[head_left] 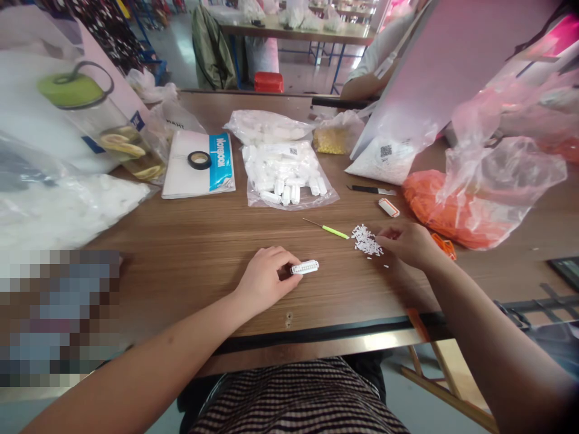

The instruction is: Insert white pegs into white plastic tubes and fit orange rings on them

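My left hand (270, 278) grips a white connector housing (306, 267) between thumb and fingers, its row of small holes facing up. Over at the right, my right hand (407, 242) has thumb and forefinger pinched together at the edge of a heap of tiny white plugs (365, 240); whatever is between the fingertips is too small to make out. A thin pick with a yellow-green handle (335, 232) lies just left of the heap. Beyond it, a clear bag of white connector housings (289, 172) lies with several housings at its near end.
An orange-striped white piece (389, 208) and a black-handled knife (368, 189) lie near a bag of orange material (429, 193). Black tape (199, 160) sits on a notebook (181, 181). A bottle (108, 126) leans at left. Across the table is another person's arm (371, 81).
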`<action>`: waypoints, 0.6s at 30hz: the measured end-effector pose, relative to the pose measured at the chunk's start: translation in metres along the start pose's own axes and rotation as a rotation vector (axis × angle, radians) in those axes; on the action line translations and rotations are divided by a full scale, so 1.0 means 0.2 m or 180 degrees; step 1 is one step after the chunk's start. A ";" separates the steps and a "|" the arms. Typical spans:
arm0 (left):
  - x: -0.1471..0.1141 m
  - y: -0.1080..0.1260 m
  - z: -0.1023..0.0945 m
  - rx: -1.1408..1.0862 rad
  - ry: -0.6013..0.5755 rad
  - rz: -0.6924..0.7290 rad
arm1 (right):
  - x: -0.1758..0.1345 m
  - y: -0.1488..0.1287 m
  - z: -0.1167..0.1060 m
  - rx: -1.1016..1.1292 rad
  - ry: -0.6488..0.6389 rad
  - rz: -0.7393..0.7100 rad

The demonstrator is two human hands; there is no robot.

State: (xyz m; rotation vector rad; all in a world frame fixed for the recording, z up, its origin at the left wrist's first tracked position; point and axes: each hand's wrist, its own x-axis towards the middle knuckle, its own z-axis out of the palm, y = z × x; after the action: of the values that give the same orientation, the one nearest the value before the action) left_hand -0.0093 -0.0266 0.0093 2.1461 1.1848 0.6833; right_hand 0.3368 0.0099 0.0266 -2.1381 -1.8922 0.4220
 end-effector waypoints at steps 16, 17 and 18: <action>0.00 -0.02 0.02 0.0023 0.0074 0.0088 | -0.25 -0.62 0.19 0.1126 -0.0570 -0.2095; 0.00 -0.02 0.02 0.0026 0.0069 0.0098 | -0.24 -0.62 0.21 0.1089 -0.0526 -0.2161; 0.00 -0.02 0.02 0.0028 0.0061 0.0100 | -0.23 -0.62 0.22 0.1046 -0.0491 -0.2207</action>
State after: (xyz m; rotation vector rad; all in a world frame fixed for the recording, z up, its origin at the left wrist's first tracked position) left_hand -0.0082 -0.0250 0.0029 2.1742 1.1683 0.7149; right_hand 0.2016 -0.0218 0.0340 -1.1749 -2.2927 0.6866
